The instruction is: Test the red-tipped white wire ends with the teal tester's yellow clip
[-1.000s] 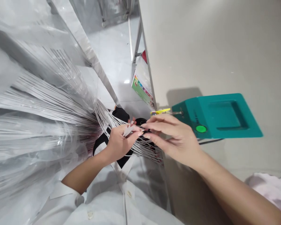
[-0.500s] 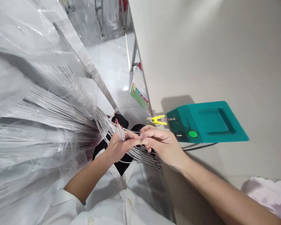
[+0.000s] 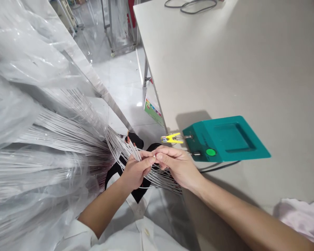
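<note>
A big bundle of thin white tubes hangs from the left, partly under clear plastic sheeting. My left hand is closed around a small bunch of the tube ends. Just to its right, my right hand pinches the tip of one tube between thumb and forefinger, and the two hands' fingertips touch. A teal box with a green button sits on the table right behind my right hand. A yellow clip sticks out of the box's left side on a metal rod.
The pale table fills the right side, with a black cable loop at its far edge and a pink cloth at the near right. A metal rack bar runs diagonally on the left. A coloured carton stands on the floor beside the table leg.
My right hand's fingers went from stretched out to a tight pinch on one tube end at my left hand. The view tilted up, showing more of the table and the cable.
</note>
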Motion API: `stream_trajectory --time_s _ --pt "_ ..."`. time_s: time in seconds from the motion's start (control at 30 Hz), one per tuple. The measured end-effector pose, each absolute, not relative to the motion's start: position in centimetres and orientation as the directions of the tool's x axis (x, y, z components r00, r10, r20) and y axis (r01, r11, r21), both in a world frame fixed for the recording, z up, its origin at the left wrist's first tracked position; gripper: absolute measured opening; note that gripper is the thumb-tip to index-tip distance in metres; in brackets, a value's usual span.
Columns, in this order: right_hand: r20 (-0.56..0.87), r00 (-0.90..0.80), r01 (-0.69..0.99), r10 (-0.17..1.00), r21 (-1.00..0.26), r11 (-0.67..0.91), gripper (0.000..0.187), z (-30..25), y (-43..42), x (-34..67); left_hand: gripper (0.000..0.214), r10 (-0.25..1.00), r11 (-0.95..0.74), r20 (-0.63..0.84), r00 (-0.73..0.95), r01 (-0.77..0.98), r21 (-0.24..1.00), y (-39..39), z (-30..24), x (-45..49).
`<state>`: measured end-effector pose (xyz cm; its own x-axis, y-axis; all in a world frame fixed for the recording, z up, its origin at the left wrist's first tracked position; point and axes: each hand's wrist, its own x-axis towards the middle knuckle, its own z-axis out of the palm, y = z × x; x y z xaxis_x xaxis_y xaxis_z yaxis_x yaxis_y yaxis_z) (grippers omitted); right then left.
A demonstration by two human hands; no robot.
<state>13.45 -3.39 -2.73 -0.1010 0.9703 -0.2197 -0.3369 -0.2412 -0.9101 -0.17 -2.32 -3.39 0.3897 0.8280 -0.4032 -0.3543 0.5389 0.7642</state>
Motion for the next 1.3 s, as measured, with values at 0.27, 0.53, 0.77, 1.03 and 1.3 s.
stream_trajectory --time_s 0.27,0.53,0.77,1.03,1.3 --pt "0.425 -0.114 0.542 0.898 -0.731 0.415 0.016 -2.2 -3.7 14.5 0.013 0.927 0.311 -0.298 0.228 -0.023 0.95 -3.1 -2.4 -0.5" --pt "0.538 -0.534 0.755 0.652 -0.043 0.654 0.021 -1.2 -3.3 15.4 0.008 0.948 0.305 -0.307 0.084 0.035 0.952 -3.7 -1.7 1.3" --pt "0.484 -0.567 0.751 0.667 -0.028 0.659 0.018 -1.6 -3.7 15.5 0.007 0.938 0.339 -0.342 0.062 0.057 0.939 -3.7 -2.1 0.5" --pt "0.401 -0.279 0.712 0.872 -0.524 0.468 0.015 -1.0 -4.0 15.8 0.014 0.926 0.369 -0.369 0.076 0.016 0.929 -2.9 -1.3 -0.4" --pt "0.352 -0.402 0.631 0.845 -0.562 0.535 0.021 -1.4 -3.4 15.9 0.006 0.886 0.399 -0.395 0.242 0.035 0.916 -3.3 -1.4 0.0"
